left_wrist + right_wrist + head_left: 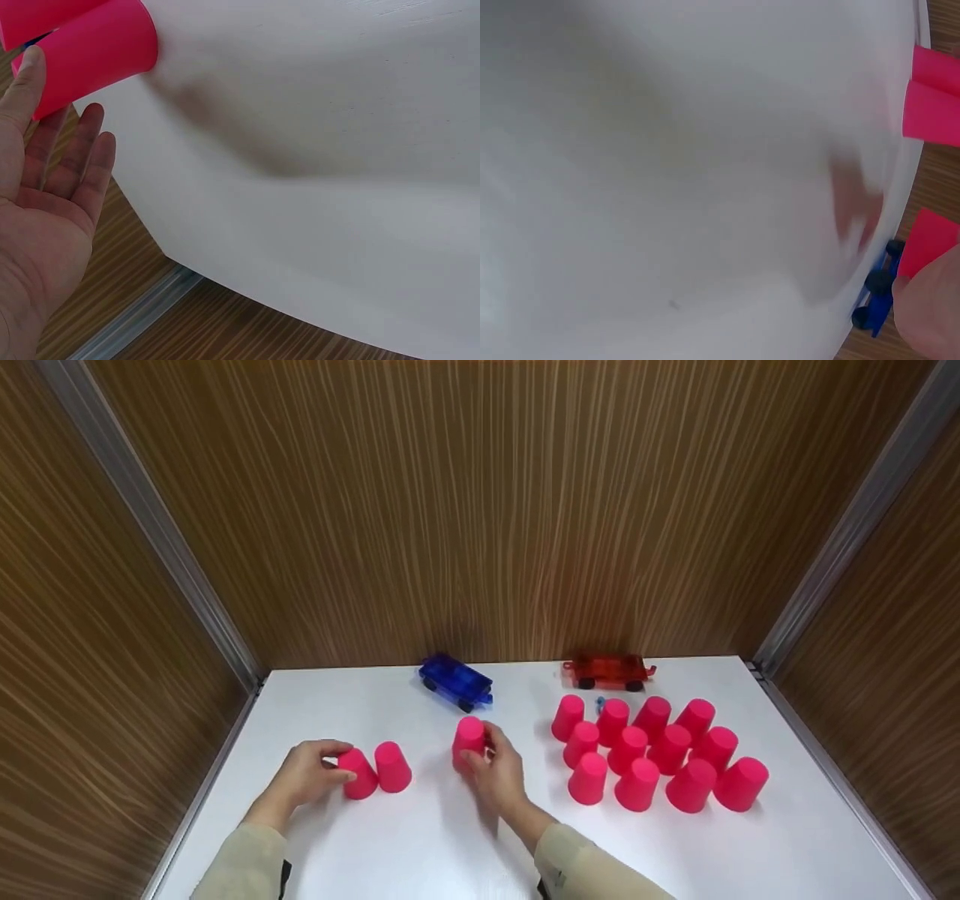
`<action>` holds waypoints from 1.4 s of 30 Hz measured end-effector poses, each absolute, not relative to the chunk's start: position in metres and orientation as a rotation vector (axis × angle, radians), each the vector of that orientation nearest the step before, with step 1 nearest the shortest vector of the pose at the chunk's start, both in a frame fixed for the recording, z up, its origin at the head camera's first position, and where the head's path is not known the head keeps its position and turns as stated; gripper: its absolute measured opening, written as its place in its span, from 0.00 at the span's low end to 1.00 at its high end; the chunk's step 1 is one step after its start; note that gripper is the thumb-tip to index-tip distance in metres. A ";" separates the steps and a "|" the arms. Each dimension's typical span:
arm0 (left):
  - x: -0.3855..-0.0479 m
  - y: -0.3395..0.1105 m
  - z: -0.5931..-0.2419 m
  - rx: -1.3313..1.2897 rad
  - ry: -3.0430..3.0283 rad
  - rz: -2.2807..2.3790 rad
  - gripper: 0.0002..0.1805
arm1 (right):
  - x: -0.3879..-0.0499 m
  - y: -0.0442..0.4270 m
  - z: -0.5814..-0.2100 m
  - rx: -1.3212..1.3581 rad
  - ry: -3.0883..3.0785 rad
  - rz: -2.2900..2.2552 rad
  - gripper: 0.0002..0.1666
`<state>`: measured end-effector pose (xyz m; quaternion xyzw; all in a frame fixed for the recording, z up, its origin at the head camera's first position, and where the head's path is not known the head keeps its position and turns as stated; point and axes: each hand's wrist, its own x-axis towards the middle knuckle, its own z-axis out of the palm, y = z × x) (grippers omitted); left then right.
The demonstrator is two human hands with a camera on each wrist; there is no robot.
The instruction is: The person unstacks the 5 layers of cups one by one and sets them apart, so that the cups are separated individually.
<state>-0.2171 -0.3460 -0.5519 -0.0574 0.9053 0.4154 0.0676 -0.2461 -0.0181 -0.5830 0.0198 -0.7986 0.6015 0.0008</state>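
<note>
Two pink cups stand upside down side by side at the left of the white table. My left hand [306, 774] pinches the outer pink cup [359, 777] between thumb and fingers; the left wrist view shows the thumb on the side of this cup [105, 49]. Just right of it is the second cup [393, 768], which no hand touches. Near the middle, my right hand [499, 774] grips another upside-down pink cup [468, 739], which appears raised above the table. Only a corner of that cup [927, 240] and part of the right hand [934, 304] show in the right wrist view.
Several upside-down pink cups [669, 750] stand in rows at the right. Behind are a blue toy car [456, 681] and a red toy car [609, 670]. A small blue item [600, 703] is partly hidden by cups. Wood-grain walls [480, 510] enclose the table [390, 855].
</note>
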 end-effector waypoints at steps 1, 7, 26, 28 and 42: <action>-0.217 -0.346 -0.552 -0.176 2.726 1.251 0.30 | -0.249 -0.016 -0.582 0.043 -2.493 1.878 0.38; -0.217 -0.347 -0.551 -0.171 2.735 1.234 0.30 | -0.265 0.001 -0.581 -0.086 -2.409 1.860 0.37; -0.216 -0.346 -0.554 -0.179 2.733 1.252 0.29 | -0.283 0.040 -0.594 -0.478 -2.465 1.805 0.44; -0.216 -0.346 -0.554 -0.177 2.735 1.254 0.29 | -0.284 0.041 -0.595 -0.490 -2.472 1.793 0.44; -0.216 -0.344 -0.554 -0.202 2.742 1.244 0.30 | -0.290 0.043 -0.596 -0.574 -2.532 1.687 0.45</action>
